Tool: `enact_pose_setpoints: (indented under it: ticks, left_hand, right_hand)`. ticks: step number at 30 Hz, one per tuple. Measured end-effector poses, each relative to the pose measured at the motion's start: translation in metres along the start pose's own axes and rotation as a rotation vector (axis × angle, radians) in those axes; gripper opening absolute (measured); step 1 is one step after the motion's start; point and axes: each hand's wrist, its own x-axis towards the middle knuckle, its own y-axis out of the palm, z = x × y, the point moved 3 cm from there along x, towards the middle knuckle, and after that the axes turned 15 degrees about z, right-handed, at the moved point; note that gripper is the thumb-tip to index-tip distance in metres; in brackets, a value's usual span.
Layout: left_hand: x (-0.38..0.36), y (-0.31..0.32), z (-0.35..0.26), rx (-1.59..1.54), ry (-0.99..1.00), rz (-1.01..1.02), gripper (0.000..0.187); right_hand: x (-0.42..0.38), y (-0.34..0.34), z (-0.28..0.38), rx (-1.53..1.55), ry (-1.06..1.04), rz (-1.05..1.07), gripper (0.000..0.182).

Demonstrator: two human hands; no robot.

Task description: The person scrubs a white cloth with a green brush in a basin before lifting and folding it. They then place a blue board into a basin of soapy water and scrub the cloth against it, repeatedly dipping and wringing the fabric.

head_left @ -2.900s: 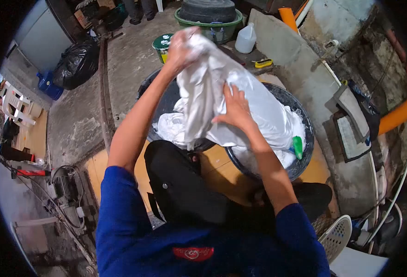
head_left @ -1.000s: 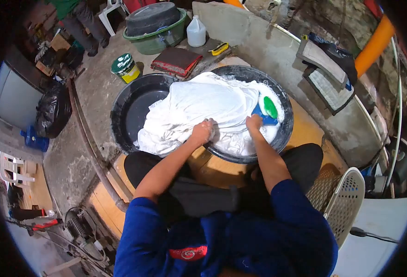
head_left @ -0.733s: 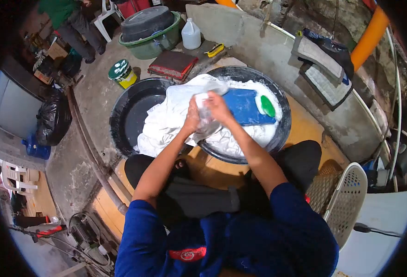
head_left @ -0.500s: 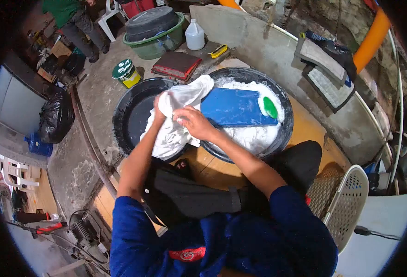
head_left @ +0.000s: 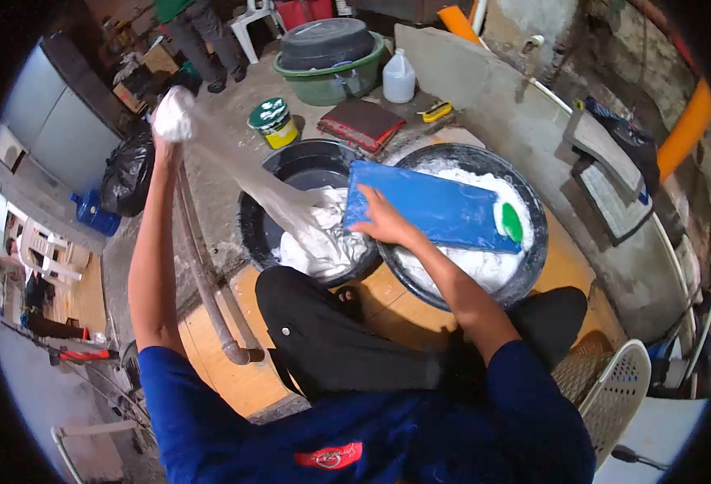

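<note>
My left hand [head_left: 166,145], raised at the upper left, is closed on one end of a white cloth [head_left: 319,242]. The cloth stretches down, blurred, into the left black basin [head_left: 251,222], where its rest lies heaped. My right hand [head_left: 384,219] has its fingers apart at the left end of a blue board [head_left: 436,206]. That board lies across the right black basin [head_left: 541,242], over white suds or cloth. A green brush or soap [head_left: 512,222] with foam sits on the board's right end.
Behind the basins are a green-lidded bucket [head_left: 272,123], a dark red folded item [head_left: 361,123], a yellow brush [head_left: 437,111], a white jug [head_left: 399,77] and a green tub [head_left: 327,87]. A person [head_left: 202,36] stands at the back. A pipe [head_left: 206,290] lies left; a basket [head_left: 617,387] stands right.
My left hand has moved up and left, pulling the cloth's end out long. My right hand has let go of the cloth and moved to the blue board. The view has shifted.
</note>
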Motion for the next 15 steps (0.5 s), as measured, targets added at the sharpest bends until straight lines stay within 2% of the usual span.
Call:
enact_pose_setpoints:
  ticks: [1, 2, 3, 4, 6, 8, 9, 10, 11, 12, 13, 14, 15]
  left_hand:
    - [0.011, 0.039, -0.043, 0.408, 0.003, 0.026, 0.031]
    - [0.02, 0.066, -0.066, 0.622, 0.137, 0.04, 0.031]
    - [0.047, 0.058, -0.057, 0.611, 0.234, 0.209, 0.031]
    - [0.045, 0.087, -0.074, 0.581, 0.291, 0.263, 0.031]
    - [0.038, 0.148, -0.11, 0.513, 0.399, 0.381, 0.032]
    - [0.031, 0.171, -0.105, 0.341, 0.45, 0.214, 0.033]
    - [0.028, 0.173, -0.113, 0.535, 0.344, 0.259, 0.036]
    - [0.023, 0.176, -0.122, 0.729, 0.237, 0.315, 0.039]
    - [0.006, 0.183, -0.12, 0.725, 0.285, 0.194, 0.046]
    - [-0.009, 0.181, -0.106, 0.683, 0.387, 0.138, 0.048]
    - [-0.013, 0.164, -0.06, 0.48, 0.258, 0.058, 0.048]
    - [-0.035, 0.169, -0.046, 0.333, 0.057, 0.107, 0.053]
    - [-0.058, 0.175, -0.033, 0.196, -0.147, 0.13, 0.058]
  right_hand:
    - [0.018, -0.008, 0.033, -0.022, -0.092, -0.038, 0.084]
    - [0.039, -0.015, 0.068, -0.045, -0.183, -0.08, 0.088]
    - [0.059, -0.021, 0.098, -0.136, -0.3, -0.206, 0.089]
    - [0.077, -0.026, 0.124, -0.223, -0.412, -0.332, 0.09]
    - [0.109, -0.04, 0.169, -0.313, -0.642, -0.511, 0.081]
    - [0.137, -0.048, 0.178, -0.802, -0.341, -0.234, 0.066]
    - [0.144, -0.05, 0.179, -1.034, -0.175, -0.09, 0.058]
    - [0.143, -0.057, 0.185, -0.576, -0.258, -0.185, 0.045]
    - [0.142, -0.068, 0.191, -0.119, -0.338, -0.286, 0.033]
    - [0.141, -0.081, 0.204, -0.198, -0.377, -0.42, 0.027]
    - [0.14, -0.095, 0.217, -0.28, -0.402, -0.561, 0.021]
    - [0.14, -0.107, 0.234, -0.275, -0.419, -0.532, 0.024]
    - [0.145, -0.118, 0.249, -0.18, -0.383, -0.621, 0.02]
